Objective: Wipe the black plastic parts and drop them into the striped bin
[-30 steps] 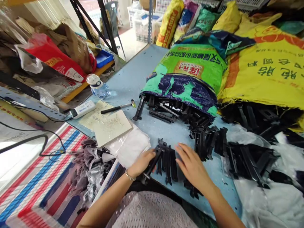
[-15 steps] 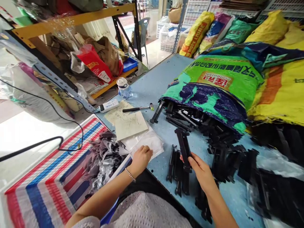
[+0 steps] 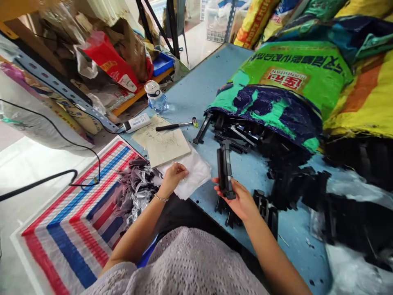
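Note:
My right hand point(image 3: 241, 200) grips a black plastic part point(image 3: 225, 170), long and narrow with wider ends, held upright above the blue table. It looks like two such pieces side by side. My left hand point(image 3: 174, 177) is closed, thumb and fingertips pinched at a thin whitish plastic bag point(image 3: 196, 174) on the stack by the table edge. How much of the bag lies between the fingers is hidden. Below my right hand several more black parts point(image 3: 265, 209) lie in a row, partly covered by my wrist.
A green woven sack point(image 3: 294, 78) spills black parts onto the table point(image 3: 202, 82). Left of it lie a small hammer point(image 3: 175, 126), a cardboard sheet point(image 3: 168, 147), a white marker-like bottle point(image 3: 137, 123) and a water bottle point(image 3: 156, 98). A striped, lined crate point(image 3: 73, 221) holds bagged parts point(image 3: 135, 192).
My right hand has lifted and turned the black part, now showing two pieces together. My left hand stays at the plastic bags, whose near edge has shifted. The view has tilted down.

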Demonstrator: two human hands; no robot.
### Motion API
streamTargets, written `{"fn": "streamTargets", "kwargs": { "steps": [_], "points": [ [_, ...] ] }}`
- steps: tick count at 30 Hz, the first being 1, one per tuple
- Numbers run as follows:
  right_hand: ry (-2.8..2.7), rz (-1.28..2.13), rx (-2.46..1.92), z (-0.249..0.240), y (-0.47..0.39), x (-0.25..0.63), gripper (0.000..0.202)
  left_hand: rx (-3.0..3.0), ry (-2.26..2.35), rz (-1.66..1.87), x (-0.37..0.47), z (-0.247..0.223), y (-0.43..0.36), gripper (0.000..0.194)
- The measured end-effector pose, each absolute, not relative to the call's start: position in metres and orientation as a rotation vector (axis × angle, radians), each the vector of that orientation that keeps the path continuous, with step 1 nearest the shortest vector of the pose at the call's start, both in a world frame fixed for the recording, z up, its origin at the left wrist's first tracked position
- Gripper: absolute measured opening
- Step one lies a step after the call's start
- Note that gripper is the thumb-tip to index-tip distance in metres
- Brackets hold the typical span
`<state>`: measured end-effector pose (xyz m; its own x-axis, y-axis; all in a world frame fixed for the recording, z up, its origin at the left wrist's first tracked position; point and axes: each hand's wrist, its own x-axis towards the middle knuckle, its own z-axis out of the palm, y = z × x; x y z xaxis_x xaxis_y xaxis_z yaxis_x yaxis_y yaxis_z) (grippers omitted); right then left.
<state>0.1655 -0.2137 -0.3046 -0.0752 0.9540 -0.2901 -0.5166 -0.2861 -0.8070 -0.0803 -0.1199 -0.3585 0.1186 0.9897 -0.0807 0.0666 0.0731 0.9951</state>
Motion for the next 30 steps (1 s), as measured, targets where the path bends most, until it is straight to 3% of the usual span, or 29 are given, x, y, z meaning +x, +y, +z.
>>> {"fn": "streamTargets", "kwargs": {
  "steps": [5, 11, 17, 21, 25, 30],
  "points": [
    [-0.581, 1.8, -0.823, -0.311, -0.19, 0.122, 0.033, 1.165, 0.999, 1.135, -0.071, -0.354, -0.125, 0.042],
    [-0.537, 1.661, -0.88, -0.328, -0.173, 0.106, 0.032, 1.644, 1.183, 1.096, -0.095, -0.344, -0.13, 0.007],
    [-0.455, 1.824, -0.848, -0.336, -0.171, 0.092, 0.035, 1.681, 1.236, 1.009, -0.091, -0.346, -0.134, 0.016],
    [-0.409, 1.704, -0.927, -0.348, -0.166, 0.1, 0.037, 1.822, 1.429, 1.08, -0.106, -0.342, -0.133, 0.019],
    [-0.464, 1.577, -1.016, -0.349, -0.174, 0.115, 0.04, 2.196, 1.463, 0.979, -0.122, -0.336, -0.129, 0.036],
    [-0.656, 1.625, -0.953, -0.325, -0.2, 0.12, 0.035, 1.746, 1.246, 0.987, -0.114, -0.334, -0.128, 0.039]
  ]
}}
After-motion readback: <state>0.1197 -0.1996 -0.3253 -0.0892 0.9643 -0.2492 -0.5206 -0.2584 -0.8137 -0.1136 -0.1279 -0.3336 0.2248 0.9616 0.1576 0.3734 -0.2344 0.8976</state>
